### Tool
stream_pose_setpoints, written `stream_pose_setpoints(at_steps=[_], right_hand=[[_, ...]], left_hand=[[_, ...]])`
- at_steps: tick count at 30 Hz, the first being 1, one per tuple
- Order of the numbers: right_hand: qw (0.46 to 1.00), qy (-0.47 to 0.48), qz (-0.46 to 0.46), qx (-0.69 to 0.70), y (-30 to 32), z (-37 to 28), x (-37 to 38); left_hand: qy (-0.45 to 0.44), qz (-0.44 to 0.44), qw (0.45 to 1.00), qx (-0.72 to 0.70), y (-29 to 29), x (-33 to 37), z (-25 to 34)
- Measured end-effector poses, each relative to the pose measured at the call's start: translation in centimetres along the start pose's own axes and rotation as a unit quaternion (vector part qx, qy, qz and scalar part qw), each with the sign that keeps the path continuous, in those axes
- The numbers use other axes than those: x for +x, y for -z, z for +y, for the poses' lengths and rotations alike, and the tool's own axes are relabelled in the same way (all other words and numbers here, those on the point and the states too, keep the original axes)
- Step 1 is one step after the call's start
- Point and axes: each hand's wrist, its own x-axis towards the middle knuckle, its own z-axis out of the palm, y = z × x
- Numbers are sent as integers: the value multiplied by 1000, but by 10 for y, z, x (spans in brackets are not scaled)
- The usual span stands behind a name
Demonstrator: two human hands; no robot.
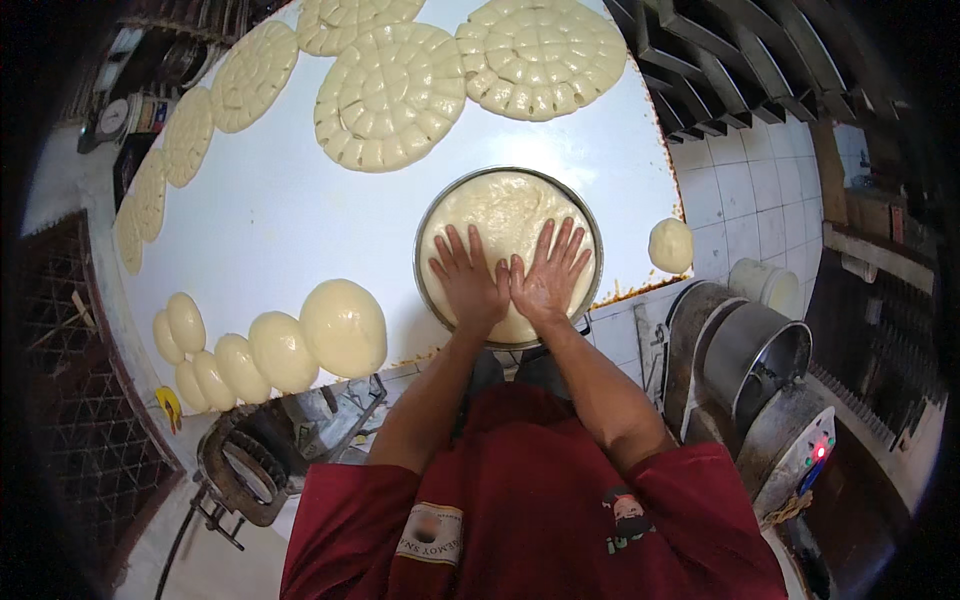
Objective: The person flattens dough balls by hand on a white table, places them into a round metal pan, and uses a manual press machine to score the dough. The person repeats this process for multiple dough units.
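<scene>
A wide disc of pale dough fills a round metal pan at the table's near edge. Both palms lie flat on the dough's near half, thumbs almost touching. My left hand has its fingers spread and points away from me. Beside it my right hand is spread in the same way. Neither hand grips anything. The dough under the palms is hidden, and its far surface looks uneven and shiny.
The white table carries several scored dough discs along its far side. Smooth dough balls line the near left, and one dough ball sits near the right edge. A mixer with a metal bowl stands right; a scale is far left.
</scene>
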Motion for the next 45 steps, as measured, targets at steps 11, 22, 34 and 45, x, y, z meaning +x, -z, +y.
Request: stream_pose_setpoints(at_steps=[11, 22, 34, 45], right_hand=[[999, -10, 26, -43, -10, -7, -3], [997, 34, 6, -65, 15, -6, 1], [999, -4, 18, 43, 3, 8, -31], [916, -4, 232, 328, 49, 71, -18]], left_hand=[[-167, -127, 977, -23, 39, 54, -40], [-186, -121, 975, -16, 30, 34, -28], [-203, -83, 976, 15, 20, 65, -13], [-211, -116, 970, -10, 4, 18, 43]])
